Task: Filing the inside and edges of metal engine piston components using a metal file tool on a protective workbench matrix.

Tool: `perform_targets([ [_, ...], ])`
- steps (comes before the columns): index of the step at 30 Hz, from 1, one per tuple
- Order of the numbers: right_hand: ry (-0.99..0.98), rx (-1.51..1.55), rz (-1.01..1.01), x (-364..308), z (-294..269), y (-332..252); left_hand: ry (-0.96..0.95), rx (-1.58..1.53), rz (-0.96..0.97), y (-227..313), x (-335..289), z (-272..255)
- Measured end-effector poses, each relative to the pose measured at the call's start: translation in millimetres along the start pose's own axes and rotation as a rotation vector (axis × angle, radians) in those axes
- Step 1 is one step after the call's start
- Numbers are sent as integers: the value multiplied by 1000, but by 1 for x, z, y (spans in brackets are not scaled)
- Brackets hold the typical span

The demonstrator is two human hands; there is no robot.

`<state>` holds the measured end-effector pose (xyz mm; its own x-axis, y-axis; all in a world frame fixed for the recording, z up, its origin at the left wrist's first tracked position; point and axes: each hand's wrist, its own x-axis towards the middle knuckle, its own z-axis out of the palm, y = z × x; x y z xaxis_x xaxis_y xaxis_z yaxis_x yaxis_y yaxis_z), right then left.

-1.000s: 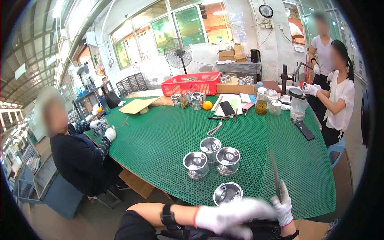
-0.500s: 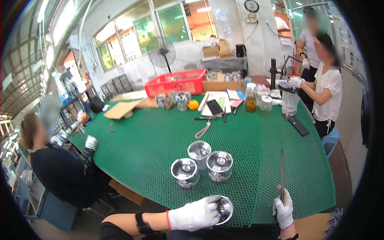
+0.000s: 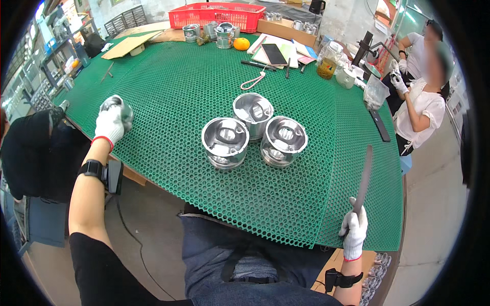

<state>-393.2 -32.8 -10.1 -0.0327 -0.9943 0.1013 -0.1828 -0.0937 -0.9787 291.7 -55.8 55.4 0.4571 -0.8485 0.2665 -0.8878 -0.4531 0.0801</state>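
Observation:
My left hand (image 3: 109,125), in a white knit glove, is closed on a shiny metal piston (image 3: 123,108) at the left side of the table. Its palm and some fingers hide part of the piston. In my right hand (image 3: 354,229), also gloved, is a long flat dark file (image 3: 364,178), gripped near its lower end and pointing up and away over the mat. Between my hands three pistons stand upright in a cluster: a left one (image 3: 225,137), a far one (image 3: 252,108) and a right one (image 3: 285,136).
A green honeycomb mat (image 3: 168,102) covers the table. At the back are a red crate (image 3: 217,18), more pistons (image 3: 223,36), an orange (image 3: 241,44), a phone (image 3: 274,54) and a jar (image 3: 328,64). A person (image 3: 30,153) in black is at left; two others work at right.
My left hand has carried the piston from the near edge out to the left side of the table. My right hand still holds the file. The view has tilted down.

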Motion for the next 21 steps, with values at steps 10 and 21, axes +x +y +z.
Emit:
perform_targets([
  [10, 90, -66, 77, 0, 2, -10, -283, -1311, 346, 212, -123, 16],
  [21, -78, -36, -46, -10, -12, 4, -229, -1271, 220, 246, -135, 53],
])
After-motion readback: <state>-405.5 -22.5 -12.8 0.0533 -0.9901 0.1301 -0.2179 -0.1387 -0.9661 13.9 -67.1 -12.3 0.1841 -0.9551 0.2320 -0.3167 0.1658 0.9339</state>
